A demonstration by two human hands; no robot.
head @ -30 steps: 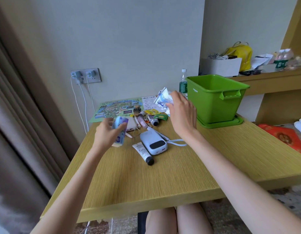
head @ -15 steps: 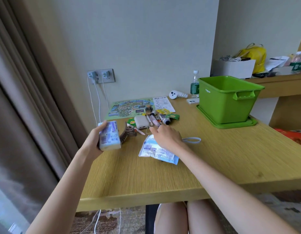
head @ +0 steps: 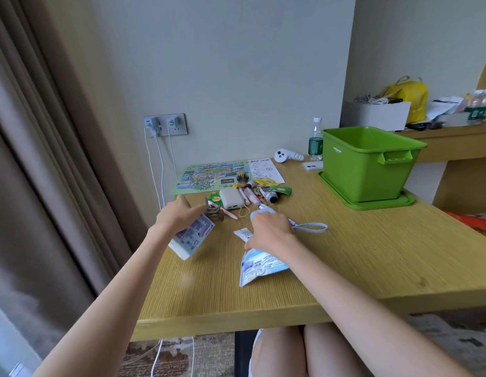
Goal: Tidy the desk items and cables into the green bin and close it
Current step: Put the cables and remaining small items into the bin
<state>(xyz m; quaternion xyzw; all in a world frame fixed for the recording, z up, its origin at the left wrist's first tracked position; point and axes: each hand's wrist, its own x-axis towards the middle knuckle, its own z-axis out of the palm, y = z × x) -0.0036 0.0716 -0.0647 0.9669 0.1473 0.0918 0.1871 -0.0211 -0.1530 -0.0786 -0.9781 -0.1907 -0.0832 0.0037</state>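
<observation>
Your left arm reaches forward over the left part of the desk [head: 345, 254]. Your left hand [head: 179, 217] holds a tissue pack [head: 191, 238] from above. The pack is tilted, with its lower corner close to the desk top; I cannot tell if it touches.

Your right arm goes across the middle of the desk. Your right hand [head: 271, 231] lies palm down on a light blue device [head: 259, 213], with the fingers curled over its far edge. The strap [head: 312, 227] of this device makes a loop on the desk at the right of the hand. The two hands are apart, each one closed around its own thing.

A wipes packet [head: 260, 266] lies flat under your right wrist. A white tube [head: 243, 234] lies just beside that hand.

The green bin [head: 369, 164] stands upright at the far right of the desk, its top uncovered. It sits on its green lid [head: 372, 205], well apart from both hands. Its plastic is glossy, and one handle shows on the near side.

Behind your hands lie a hair claw [head: 213, 213], a white charger [head: 231, 200] and a hairbrush [head: 242, 178].
</observation>
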